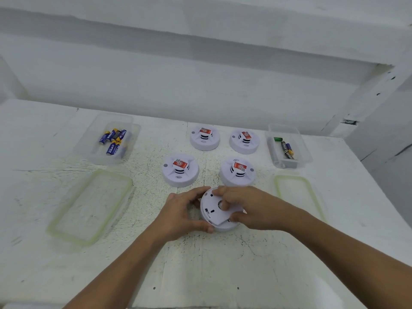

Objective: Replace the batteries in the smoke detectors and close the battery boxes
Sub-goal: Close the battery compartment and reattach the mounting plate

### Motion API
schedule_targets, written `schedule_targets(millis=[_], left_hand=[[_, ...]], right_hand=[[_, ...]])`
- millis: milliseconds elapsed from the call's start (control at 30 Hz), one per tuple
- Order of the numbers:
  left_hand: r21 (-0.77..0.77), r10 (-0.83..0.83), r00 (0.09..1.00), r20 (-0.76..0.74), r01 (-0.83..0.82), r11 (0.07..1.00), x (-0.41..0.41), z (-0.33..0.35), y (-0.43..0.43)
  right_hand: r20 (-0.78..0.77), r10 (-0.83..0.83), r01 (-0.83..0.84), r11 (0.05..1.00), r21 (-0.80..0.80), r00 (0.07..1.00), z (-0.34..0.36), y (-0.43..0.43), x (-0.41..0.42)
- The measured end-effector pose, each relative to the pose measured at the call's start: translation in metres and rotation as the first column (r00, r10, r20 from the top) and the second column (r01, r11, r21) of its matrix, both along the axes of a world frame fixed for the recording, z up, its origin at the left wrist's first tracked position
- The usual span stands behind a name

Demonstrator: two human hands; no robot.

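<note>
1. Both hands, left [181, 214] and right [246, 208], grip a round white plastic smoke detector [217, 211] turned underside up on the cracked white table [200, 264].
2. The right fingers hide part of its flat back cover.
3. Four detectors [180, 169] sit behind, between two clear battery boxes [107, 139].

On the surface [200, 264], four detectors [180, 170] sit in a two-by-two block ahead of you. A fifth detector [219, 210] lies in front of them. The left battery box [107, 139] and its lid [89, 206] flank one side; the right battery box [287, 148] and lid [298, 197] flank the other.
</note>
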State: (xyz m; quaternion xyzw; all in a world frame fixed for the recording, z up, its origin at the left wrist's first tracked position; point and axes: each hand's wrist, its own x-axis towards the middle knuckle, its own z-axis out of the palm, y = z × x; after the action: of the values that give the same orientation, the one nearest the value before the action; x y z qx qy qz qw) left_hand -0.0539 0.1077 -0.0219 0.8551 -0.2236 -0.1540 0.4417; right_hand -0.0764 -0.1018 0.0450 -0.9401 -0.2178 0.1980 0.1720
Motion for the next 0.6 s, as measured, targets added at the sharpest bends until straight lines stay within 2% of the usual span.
schedule_targets(millis=[600], left_hand=[[-0.103,-0.018,1.0,-0.011,0.016,0.995,0.007,-0.011,-0.001]], right_hand=[[-0.026,0.099,-0.098,0.994,0.056,0.995,-0.013,-0.01,-0.001]])
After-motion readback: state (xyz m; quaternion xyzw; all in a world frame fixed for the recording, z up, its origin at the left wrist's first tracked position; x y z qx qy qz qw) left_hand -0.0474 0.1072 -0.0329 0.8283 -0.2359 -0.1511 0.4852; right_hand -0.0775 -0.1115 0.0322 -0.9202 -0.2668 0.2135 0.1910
